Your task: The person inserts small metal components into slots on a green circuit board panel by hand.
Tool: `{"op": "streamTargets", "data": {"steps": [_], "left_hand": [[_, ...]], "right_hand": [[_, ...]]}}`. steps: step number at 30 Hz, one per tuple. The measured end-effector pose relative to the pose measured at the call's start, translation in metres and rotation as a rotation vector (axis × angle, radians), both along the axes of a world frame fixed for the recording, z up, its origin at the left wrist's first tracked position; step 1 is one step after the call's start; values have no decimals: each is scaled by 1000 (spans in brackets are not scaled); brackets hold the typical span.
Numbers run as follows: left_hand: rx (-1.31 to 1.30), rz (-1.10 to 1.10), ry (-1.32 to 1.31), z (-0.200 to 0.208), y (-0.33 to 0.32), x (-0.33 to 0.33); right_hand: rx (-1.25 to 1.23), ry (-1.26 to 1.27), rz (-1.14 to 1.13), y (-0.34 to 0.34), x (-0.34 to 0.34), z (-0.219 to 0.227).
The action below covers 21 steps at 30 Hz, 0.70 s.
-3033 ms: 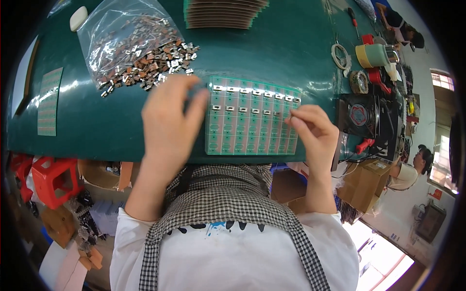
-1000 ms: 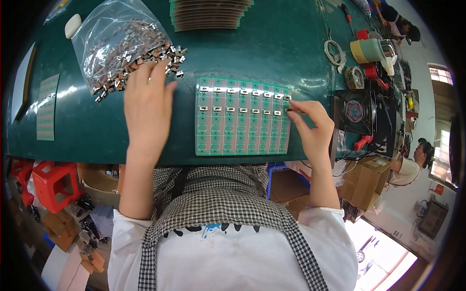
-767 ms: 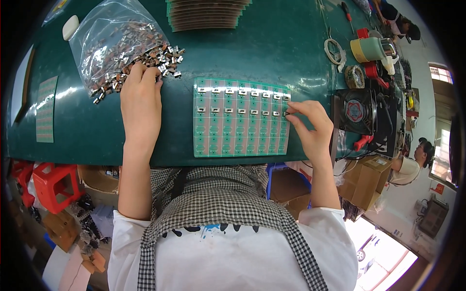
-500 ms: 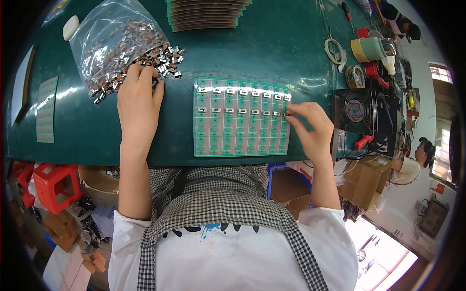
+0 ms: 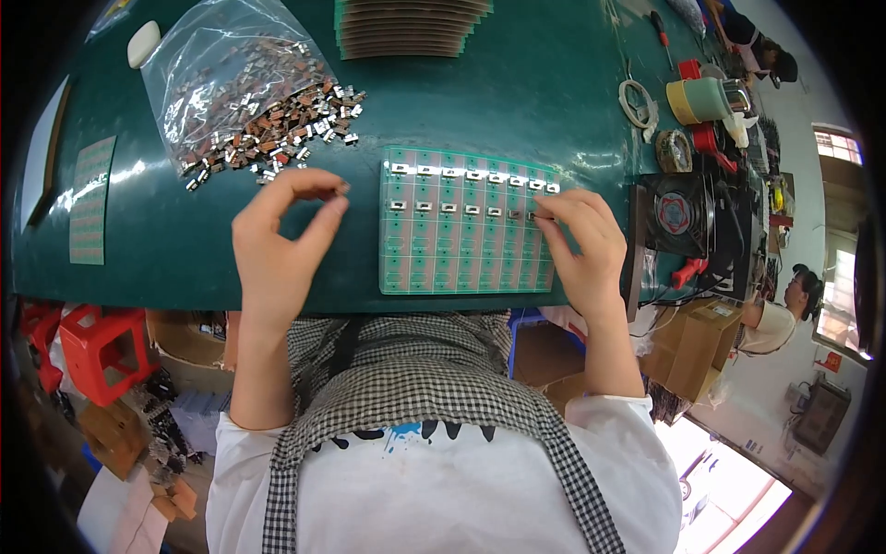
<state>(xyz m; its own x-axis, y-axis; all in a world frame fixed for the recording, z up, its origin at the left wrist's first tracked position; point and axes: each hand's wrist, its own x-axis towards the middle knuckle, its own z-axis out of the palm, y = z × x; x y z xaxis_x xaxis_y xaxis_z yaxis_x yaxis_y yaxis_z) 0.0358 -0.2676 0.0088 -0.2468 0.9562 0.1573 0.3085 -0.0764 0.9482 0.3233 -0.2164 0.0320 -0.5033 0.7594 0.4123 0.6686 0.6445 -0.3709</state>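
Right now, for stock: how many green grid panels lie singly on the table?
2: a central panel, another panel at the table's left edge; the brown-edged stack may hide more.

The gridded panel (image 5: 466, 222) lies on the table (image 5: 517, 102), right of the spilled parts (image 5: 277, 125) (bag (image 5: 221, 65) behind them).

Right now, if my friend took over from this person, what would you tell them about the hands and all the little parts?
Left hand: lifted above the green table, thumb and forefinger pinched; whether they hold a part is too small to tell.
Right hand: fingertips at a part in the second row of the grid panel, right end.
Loose parts: spilling from the clear bag, upper left.
Done: top row filled, second row mostly filled.
Left: the lower rows have no parts.
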Motion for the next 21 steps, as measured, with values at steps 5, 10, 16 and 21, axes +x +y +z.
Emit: {"op": "streamTargets", "data": {"steps": [5, 10, 16, 21], "left_hand": [[5, -185, -132, 11, -22, 15], [145, -274, -11, 6, -27, 20], [188, -240, -47, 2, -35, 20], [177, -258, -93, -3, -39, 17]], "right_hand": [[-76, 31, -127, -7, -12, 17], [-592, 420, -33, -40, -54, 22], [-1352, 908, 20, -46, -90, 15], [-1385, 911, 9, -48, -92, 17]]}}
